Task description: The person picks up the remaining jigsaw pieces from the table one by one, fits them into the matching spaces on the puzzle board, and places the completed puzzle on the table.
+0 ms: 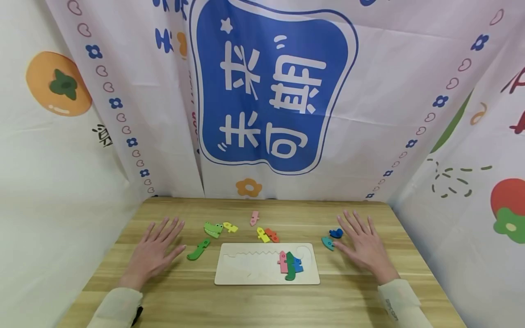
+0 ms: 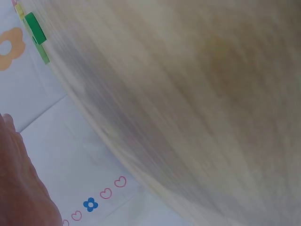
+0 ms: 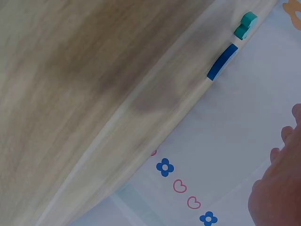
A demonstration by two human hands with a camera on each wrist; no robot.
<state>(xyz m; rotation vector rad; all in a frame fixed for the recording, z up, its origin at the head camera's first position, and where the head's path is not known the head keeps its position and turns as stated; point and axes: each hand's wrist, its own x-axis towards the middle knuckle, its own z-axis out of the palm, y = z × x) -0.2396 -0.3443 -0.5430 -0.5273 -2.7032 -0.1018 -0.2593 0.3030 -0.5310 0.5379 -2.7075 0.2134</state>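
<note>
My left hand lies palm down on the table's left side, fingers spread, holding nothing. Just beyond its thumb are a curved green puzzle piece and a crocodile-head piece. On the right, my right hand is likewise spread, its thumb beside a teal piece and a dark blue piece; whether it touches them I cannot tell. Between the hands sits a pale puzzle board. Pink, dark green and blue pieces lie on its right half.
Behind the board lie a yellow piece beside an orange-red one, and a pink piece farther back. Another yellow piece is near the crocodile head. Printed cloth hangs behind the wooden table and at both sides.
</note>
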